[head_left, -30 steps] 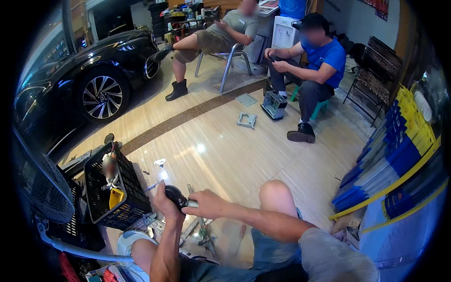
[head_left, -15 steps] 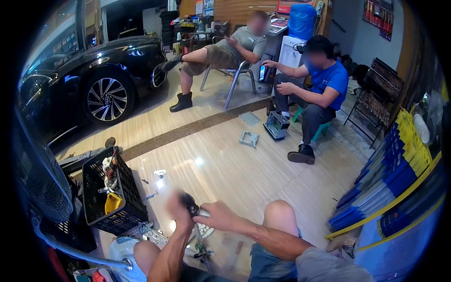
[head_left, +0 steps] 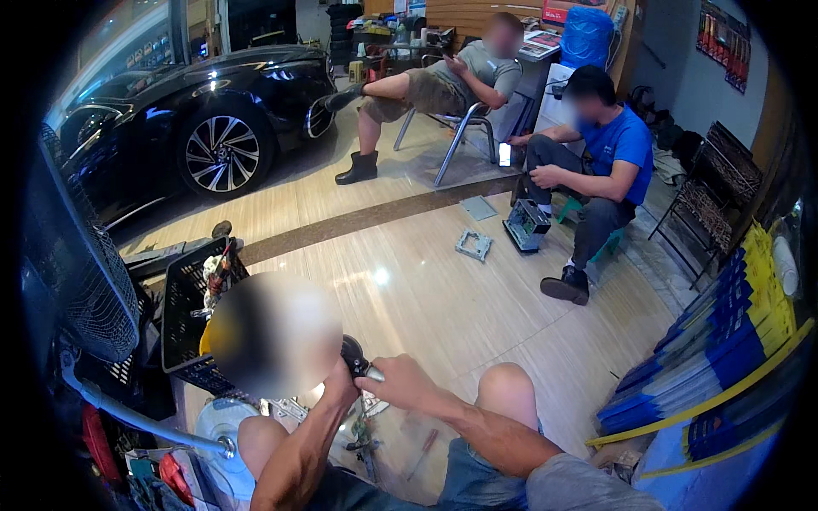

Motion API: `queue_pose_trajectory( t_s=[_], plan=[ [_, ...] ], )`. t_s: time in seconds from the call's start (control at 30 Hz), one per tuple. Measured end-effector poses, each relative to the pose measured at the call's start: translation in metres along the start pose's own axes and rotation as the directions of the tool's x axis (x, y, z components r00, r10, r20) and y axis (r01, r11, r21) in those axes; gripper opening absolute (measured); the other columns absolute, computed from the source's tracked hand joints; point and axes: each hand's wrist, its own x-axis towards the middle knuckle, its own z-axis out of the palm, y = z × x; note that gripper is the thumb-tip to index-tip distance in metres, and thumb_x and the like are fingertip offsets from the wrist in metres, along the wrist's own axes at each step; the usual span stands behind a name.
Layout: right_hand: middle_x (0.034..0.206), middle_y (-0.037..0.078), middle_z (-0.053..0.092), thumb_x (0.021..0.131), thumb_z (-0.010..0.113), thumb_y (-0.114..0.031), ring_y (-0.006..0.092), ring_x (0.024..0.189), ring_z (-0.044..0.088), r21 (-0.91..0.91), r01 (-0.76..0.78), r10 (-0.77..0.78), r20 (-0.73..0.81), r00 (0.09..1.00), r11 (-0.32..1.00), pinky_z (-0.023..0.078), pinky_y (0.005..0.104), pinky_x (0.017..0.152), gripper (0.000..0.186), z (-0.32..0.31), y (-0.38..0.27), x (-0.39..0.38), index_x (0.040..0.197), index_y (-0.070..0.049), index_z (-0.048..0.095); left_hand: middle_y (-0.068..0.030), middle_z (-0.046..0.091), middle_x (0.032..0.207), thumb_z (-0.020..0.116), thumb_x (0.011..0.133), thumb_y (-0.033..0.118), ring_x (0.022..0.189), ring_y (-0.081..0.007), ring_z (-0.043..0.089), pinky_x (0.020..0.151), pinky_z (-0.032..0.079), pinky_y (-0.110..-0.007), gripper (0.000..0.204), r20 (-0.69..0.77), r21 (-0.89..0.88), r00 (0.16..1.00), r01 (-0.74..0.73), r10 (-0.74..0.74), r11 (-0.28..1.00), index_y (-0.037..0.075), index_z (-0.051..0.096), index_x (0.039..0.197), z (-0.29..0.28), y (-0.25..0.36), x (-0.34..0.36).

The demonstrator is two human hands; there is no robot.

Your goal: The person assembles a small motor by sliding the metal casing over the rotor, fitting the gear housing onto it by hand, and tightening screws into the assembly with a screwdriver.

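Between my hands, above my knees, is a black round part with a grey cylindrical end (head_left: 353, 351); its exact kind is unclear. My right hand (head_left: 402, 381) closes its fingers around the grey end from the right. From the left, my left hand (head_left: 339, 376) grips the black side, though a large blurred patch hides some of its fingers. Below them on the floor lie a screwdriver (head_left: 423, 454), a dark greenish tool or part (head_left: 363, 441) and several loose metal pieces (head_left: 292, 409).
A black plastic crate (head_left: 175, 294) stands left, beside a fan's cage (head_left: 89, 281) and round base (head_left: 213, 417). Ahead, an opened metal-cased device (head_left: 526, 228) sits by a person in blue (head_left: 618, 145). Another person (head_left: 452, 81) reclines near a black car (head_left: 153, 102). Packaged stock (head_left: 690, 341) lines the right.
The view has shifted, so the surroundings sit farther right. Both hands keep hold of the black round part. The blurred patch over my left hand has grown. The seated person's phone screen now shows bright.
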Motion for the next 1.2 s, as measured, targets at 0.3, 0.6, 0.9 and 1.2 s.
queue_pose_trajectory(
  t_s=[0.3,0.6,0.9,1.2],
  plan=[
    [0.073,0.026,0.065,0.085,0.069,-0.046,0.0443,0.071,0.065,0.038,-0.017,0.02,-0.077,0.997,0.999,0.05,0.0483,0.066,0.049,-0.01,-0.025,-0.002,0.084,0.002,0.067,-0.0017,0.052,0.061,0.057,0.092,0.028,0.053,-0.0133,0.05,0.052,0.041,-0.032,0.033,0.03,0.087,0.991,-0.134,0.132,0.987,0.006,0.056,0.067,-0.008,0.009,0.021],
    [0.072,0.027,0.064,0.092,0.062,-0.047,0.045,0.07,0.065,-0.013,0.166,-0.167,-0.062,0.984,0.986,0.049,0.0502,0.065,0.051,0.001,-0.028,0.008,0.085,0.004,0.065,-0.0019,0.049,0.06,0.056,0.093,0.026,0.056,-0.0122,0.043,0.055,0.036,-0.034,0.037,-0.07,0.188,0.967,-0.23,0.247,0.955,0.003,0.055,0.063,-0.024,0.018,0.019],
    [0.075,0.028,0.064,0.102,0.045,-0.042,0.0461,0.073,0.064,0.069,0.034,-0.032,-0.036,0.999,0.997,0.048,0.0517,0.067,0.055,0.0,-0.019,-0.001,0.079,0.003,0.066,-0.0007,0.046,0.06,0.058,0.088,0.03,0.05,-0.0139,0.046,0.049,0.038,-0.035,0.03,-0.063,0.097,0.992,-0.104,0.111,0.99,0.009,0.053,0.067,-0.018,0.005,-0.001],
    [0.075,0.028,0.063,0.104,0.038,-0.039,0.0475,0.075,0.063,0.123,0.03,-0.022,-0.066,0.998,0.992,0.047,0.0527,0.072,0.055,0.022,0.003,-0.012,0.083,0.004,0.066,-0.0041,0.052,0.064,0.056,0.092,0.028,0.056,-0.0157,0.049,0.055,0.041,-0.036,0.034,-0.022,0.128,0.998,-0.058,0.061,0.99,0.003,0.057,0.068,-0.038,-0.027,0.009]
  ],
)
